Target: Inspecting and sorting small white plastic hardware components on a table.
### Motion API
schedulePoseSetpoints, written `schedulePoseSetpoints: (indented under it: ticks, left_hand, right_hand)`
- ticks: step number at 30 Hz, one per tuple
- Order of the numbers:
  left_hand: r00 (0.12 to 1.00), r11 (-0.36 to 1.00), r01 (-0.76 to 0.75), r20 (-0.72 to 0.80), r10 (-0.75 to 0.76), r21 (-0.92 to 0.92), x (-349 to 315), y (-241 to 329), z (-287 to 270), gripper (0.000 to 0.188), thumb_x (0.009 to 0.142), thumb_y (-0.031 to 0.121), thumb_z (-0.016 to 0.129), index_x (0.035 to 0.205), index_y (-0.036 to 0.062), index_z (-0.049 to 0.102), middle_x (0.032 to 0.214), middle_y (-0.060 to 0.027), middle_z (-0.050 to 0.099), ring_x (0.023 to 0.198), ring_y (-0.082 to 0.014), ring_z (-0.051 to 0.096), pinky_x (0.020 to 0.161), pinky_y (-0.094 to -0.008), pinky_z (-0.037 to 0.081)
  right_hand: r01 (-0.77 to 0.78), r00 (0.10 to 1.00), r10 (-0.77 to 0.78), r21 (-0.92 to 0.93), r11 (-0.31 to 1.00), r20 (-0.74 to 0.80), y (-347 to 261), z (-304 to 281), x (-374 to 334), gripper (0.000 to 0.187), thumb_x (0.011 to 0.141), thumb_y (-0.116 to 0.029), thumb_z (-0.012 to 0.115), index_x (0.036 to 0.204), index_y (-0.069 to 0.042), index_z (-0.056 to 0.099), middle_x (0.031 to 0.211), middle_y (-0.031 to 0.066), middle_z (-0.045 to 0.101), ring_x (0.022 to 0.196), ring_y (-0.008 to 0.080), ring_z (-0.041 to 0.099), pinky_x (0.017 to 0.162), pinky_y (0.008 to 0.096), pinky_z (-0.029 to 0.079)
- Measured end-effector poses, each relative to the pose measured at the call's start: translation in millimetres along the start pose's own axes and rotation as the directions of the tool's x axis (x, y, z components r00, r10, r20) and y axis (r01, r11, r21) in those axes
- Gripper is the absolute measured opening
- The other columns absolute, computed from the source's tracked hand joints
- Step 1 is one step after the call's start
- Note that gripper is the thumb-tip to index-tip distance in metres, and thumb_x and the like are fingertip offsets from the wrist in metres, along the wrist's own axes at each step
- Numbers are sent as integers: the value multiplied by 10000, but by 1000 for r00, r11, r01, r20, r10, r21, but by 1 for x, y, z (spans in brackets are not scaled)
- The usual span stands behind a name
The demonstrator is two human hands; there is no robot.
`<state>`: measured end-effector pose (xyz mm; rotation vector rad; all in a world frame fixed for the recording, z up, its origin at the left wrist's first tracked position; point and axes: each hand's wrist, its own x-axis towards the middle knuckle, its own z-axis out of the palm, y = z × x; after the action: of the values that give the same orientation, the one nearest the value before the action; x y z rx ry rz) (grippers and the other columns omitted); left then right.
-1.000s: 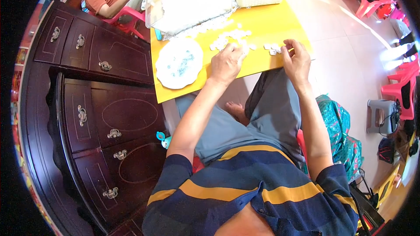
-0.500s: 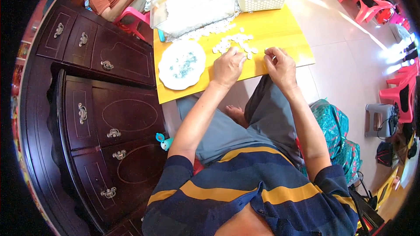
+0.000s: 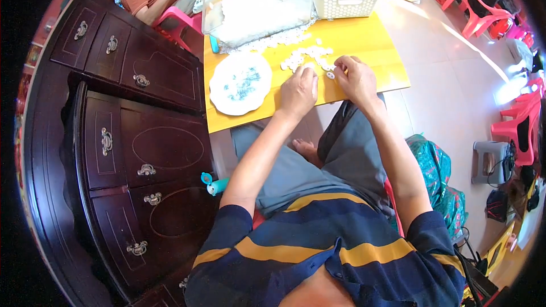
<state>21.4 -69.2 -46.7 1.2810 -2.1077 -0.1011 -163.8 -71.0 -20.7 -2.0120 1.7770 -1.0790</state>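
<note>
**Small white pieces (image 3: 310,54) lay loose just past the fingers**

The scatter spread over the yellow bench (image 3: 378,51) beyond both hands' fingers, with one dark-marked piece (image 3: 330,75) just beside the right ones. The right hand (image 3: 359,81) had its fingers bent and narrow; from where I stood, I couldn't tell whether they pinched anything. The left hand (image 3: 297,92) was curled too, something pale at its fingertips, held or merely behind, I couldn't say. The handling looked midway to me: plenty of pieces were left loose, but how many were done I couldn't judge. Left of the left fingers was a white plate (image 3: 222,95) with blue marks or bits; farther beyond them, a clear bin (image 3: 239,37) heaped with white stuff; beyond the right fingers, a pale holed basket (image 3: 341,10).
</note>
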Motion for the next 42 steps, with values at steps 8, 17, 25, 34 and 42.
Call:
schedulePoseSetpoints:
  ticks: [8, 17, 25, 34, 42]
  left_hand:
    - [983, 947, 119, -97, -154, -300, -8, -7, -7, 91, 890, 69, 615, 917, 37, 534, 833, -170, 634, 785, -385, 643, 699, -483, 519]
    - [976, 945, 114, -145, -165, -307, -10, -10, -7, 85, 879, 51, 642, 882, 34, 559, 757, -128, 634, 643, -279, 649, 614, -402, 522]
    - [967, 921, 194, -95, -238, -338, -11, -14, -15, 63, 927, 77, 609, 906, 19, 596, 783, -196, 641, 711, -384, 649, 625, -457, 503]
    - [963, 902, 254, 0, -271, -350, -4, 1, -12, 66, 914, 77, 611, 892, 19, 590, 708, -127, 593, 600, -269, 573, 585, -411, 468]
    - [958, 909, 279, 30, -284, -309, -6, 0, -18, 71, 912, 86, 612, 909, 18, 593, 746, -135, 625, 642, -288, 607, 613, -419, 487]
  right_hand:
    - [134, 991, -132, -72, 988, 38, 9, 24, 41, 141, 836, -190, 698, 887, -61, 725, 836, 148, 707, 781, 324, 700, 710, 426, 554]
    - [105, 977, -69, -171, 980, 200, 6, 32, 54, 178, 817, -240, 719, 889, -78, 740, 831, 145, 722, 779, 329, 706, 712, 435, 567]
    - [79, 980, -41, -192, 978, 195, 7, 50, 52, 240, 862, -240, 605, 866, -28, 718, 896, 230, 708, 853, 393, 701, 799, 488, 562]
    - [173, 985, -171, -346, 922, 34, 29, 57, 48, 156, 839, -255, 641, 835, -103, 678, 761, 139, 702, 634, 287, 704, 558, 408, 557]
    - [81, 986, -44, -240, 967, 158, 26, 60, 49, 204, 857, -284, 666, 851, -81, 686, 835, 147, 723, 757, 337, 708, 663, 463, 559]
